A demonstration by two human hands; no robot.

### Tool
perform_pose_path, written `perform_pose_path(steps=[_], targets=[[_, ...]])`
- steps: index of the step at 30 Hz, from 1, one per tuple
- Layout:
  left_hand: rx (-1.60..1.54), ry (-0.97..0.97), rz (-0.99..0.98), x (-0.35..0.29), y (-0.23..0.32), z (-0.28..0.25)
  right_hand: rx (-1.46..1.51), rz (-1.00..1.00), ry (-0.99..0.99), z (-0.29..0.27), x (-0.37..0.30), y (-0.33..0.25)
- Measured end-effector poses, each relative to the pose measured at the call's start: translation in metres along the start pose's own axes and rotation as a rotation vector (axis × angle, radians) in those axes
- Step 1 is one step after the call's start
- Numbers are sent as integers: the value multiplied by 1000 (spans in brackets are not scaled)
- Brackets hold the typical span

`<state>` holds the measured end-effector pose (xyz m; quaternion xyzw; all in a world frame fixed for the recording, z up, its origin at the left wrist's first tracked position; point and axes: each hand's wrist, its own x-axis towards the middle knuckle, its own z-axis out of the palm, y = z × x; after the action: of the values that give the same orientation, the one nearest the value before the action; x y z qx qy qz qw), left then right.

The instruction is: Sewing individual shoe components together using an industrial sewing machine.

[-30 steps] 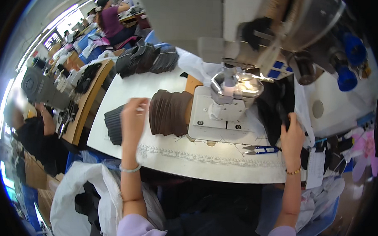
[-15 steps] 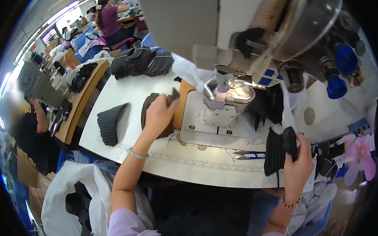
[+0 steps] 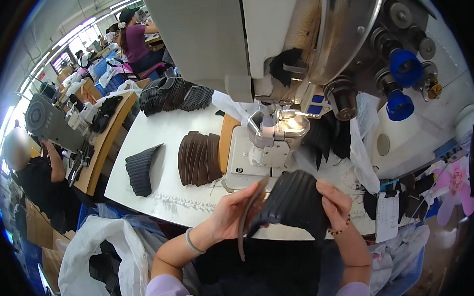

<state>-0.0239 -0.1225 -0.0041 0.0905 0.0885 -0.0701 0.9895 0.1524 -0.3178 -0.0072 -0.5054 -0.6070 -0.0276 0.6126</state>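
Observation:
In front of the sewing machine, my left hand pinches a thin brown leather-like piece, seen nearly edge-on. My right hand grips the right edge of a curved black ribbed piece. The two pieces are close together above the table's front edge; I cannot tell whether they touch. Left of the machine's bed lies an overlapping stack of brown ribbed pieces. Farther left a single black ribbed piece rests on the white tabletop.
Bundles of dark ribbed pieces stand at the table's back left. A white sack with black scraps is below on the left. At the right are a pink fan and a hanging paper tag. Co-workers sit at the left and back left.
My left hand has come from the brown stack toward the front middle with a brown piece. The right hand has moved left with the black ribbed piece, and the view has shifted.

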Motion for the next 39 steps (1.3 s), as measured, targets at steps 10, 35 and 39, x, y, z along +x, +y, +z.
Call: perform_pose_path(steps=[10,35,39], targets=[[1357,-215,556,16,27,37,-996,-348,-112,-64,59,2],[1211,294,1146,41,42,68,-623,127,98,-35,94,12],[1852,318,1154,29,57,69,-428,23,172,-51,80,20]])
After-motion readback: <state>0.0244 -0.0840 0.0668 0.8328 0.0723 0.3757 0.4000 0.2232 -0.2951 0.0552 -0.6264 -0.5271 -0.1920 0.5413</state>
